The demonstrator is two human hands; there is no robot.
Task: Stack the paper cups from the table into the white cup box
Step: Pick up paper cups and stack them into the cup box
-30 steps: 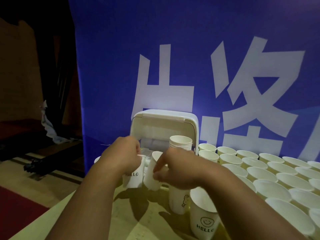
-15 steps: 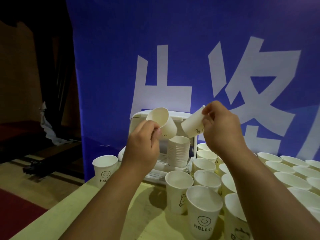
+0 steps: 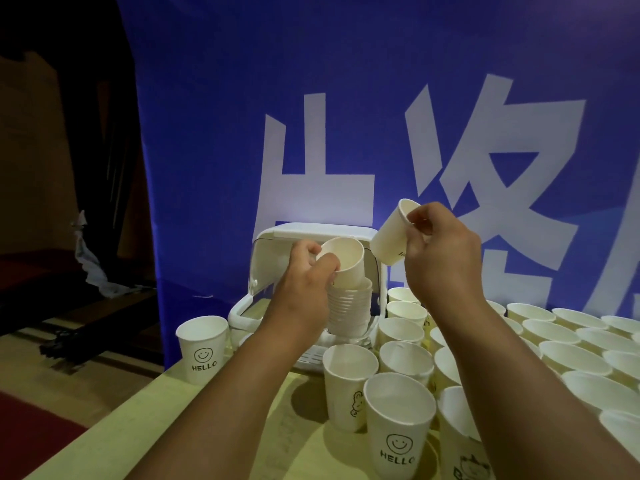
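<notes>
Stack (image 3: 349,306) partly hidden behind left hand (image 3: 304,277) gripping cup (image 3: 346,266); right hand (image 3: 440,254) pinches second cup (image 3: 389,240); box (image 3: 311,232) interior dim.

Behind my table (image 3: 145,417) hangs a blue banner (image 3: 346,81) with large white characters (image 3: 311,188), lit brightest near its middle. To my left the room is dim: a brownish wall (image 3: 34,150), a crumpled white cloth (image 3: 90,265), dark boards (image 3: 79,341) lying on a pale floor (image 3: 31,362), and red carpet (image 3: 31,434) beyond the table's left edge.
</notes>
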